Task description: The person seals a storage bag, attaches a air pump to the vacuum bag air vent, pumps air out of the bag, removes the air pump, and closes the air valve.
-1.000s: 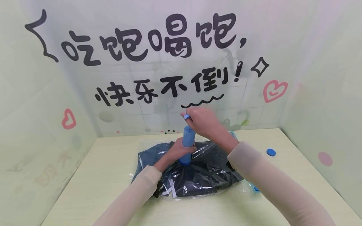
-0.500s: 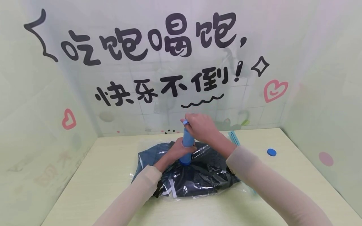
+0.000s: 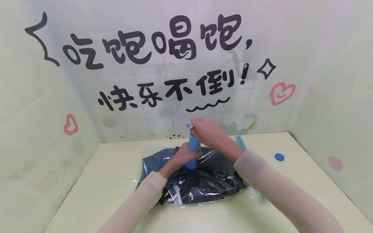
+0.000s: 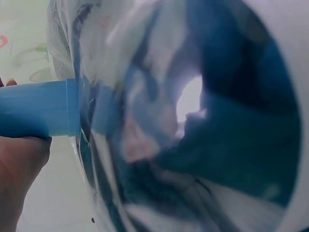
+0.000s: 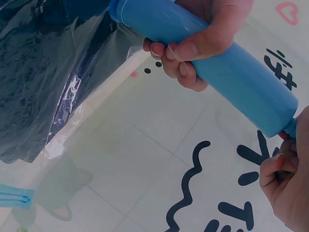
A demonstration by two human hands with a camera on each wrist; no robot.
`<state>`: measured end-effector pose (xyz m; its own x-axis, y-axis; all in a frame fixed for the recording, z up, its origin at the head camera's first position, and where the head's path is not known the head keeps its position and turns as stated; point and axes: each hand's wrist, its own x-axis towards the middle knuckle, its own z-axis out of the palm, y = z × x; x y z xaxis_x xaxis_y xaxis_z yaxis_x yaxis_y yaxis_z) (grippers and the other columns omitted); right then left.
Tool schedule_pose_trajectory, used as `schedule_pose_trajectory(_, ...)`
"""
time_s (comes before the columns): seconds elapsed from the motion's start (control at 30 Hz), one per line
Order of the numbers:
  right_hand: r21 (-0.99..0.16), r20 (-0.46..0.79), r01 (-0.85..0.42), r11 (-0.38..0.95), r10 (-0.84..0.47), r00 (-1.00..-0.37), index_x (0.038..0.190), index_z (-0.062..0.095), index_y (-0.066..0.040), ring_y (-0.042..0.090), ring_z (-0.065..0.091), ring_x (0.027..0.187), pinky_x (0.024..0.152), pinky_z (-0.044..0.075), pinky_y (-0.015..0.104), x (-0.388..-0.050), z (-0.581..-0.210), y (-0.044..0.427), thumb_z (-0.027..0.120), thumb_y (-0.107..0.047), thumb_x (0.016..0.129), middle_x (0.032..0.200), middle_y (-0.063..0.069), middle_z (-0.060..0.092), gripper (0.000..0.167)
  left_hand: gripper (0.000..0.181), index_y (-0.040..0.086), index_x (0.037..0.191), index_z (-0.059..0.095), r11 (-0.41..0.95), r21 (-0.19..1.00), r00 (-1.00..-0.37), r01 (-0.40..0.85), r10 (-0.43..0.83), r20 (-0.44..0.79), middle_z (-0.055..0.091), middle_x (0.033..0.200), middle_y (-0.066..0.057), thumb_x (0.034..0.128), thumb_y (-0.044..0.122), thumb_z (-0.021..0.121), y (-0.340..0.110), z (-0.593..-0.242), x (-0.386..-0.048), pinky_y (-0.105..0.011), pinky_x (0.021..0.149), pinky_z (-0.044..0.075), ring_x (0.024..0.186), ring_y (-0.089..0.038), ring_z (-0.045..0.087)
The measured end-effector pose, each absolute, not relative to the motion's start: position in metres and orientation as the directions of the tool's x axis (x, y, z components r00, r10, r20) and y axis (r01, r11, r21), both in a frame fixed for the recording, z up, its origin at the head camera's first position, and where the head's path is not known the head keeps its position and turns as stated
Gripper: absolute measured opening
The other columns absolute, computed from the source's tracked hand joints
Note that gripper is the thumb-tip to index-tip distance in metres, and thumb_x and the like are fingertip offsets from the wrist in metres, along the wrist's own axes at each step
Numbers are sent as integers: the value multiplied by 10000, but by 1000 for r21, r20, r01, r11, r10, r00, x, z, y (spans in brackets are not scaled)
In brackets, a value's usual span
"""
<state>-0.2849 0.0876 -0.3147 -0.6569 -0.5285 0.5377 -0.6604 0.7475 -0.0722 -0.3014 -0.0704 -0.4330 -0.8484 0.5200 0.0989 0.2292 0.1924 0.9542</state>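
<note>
A blue hand pump [image 3: 194, 141] stands nearly upright on a clear plastic vacuum bag [image 3: 215, 191] with dark clothes inside. My left hand [image 3: 184, 154] grips the pump's barrel around its middle, and in the right wrist view the thumb and fingers wrap that blue barrel [image 5: 246, 84]. At the top, my right hand [image 3: 207, 130] holds the pump's handle [image 3: 191, 127], with its fist close above the barrel. The left wrist view shows the pump's base [image 4: 72, 107] against the shiny bag film [image 4: 140, 145]. Part of the bag is hidden behind the forearms.
A round blue cap [image 3: 279, 157] lies on the table [image 3: 96, 181] to the right of the bag. The bag's light blue zip edge [image 3: 240, 142] shows behind the right forearm. Walls with lettering and drawn hearts [image 3: 282, 94] enclose the table at the back and sides.
My right hand has moved down with the pump handle, closer to the barrel, mostly in the first half second. The left hand stays in place on the barrel.
</note>
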Motion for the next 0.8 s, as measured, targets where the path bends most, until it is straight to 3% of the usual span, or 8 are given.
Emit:
schedule_pose_trajectory(0.2,-61,508,-657,752,-543,-669,753,422,-145,159,318,491,467,265,327,-286,-300,90,588,-259,1059,602,-4,334,366,155,-4,1036,632,194,951,-847,240,521,107,638,915,-64,937,109,672,-70,-435,-302,-442,802,482,820,-237,580)
schedule_pose_trajectory(0.53,-19,663,-710,704,-522,-536,682,400,-144,179,309,449,432,238,336,-288,-265,99,611,-233,1039,565,-23,308,424,230,-14,1060,649,231,946,-865,229,494,88,651,925,-37,922,161,704,-69,-432,-302,-436,801,488,840,-218,607)
schedule_pose_trajectory(0.8,-84,626,-666,741,-481,-614,747,425,-132,178,341,485,441,280,332,-283,-271,97,554,-212,1055,603,-3,332,343,179,3,1039,653,221,951,-867,214,491,81,648,912,-26,929,135,701,-69,-431,-303,-469,806,497,830,-218,607)
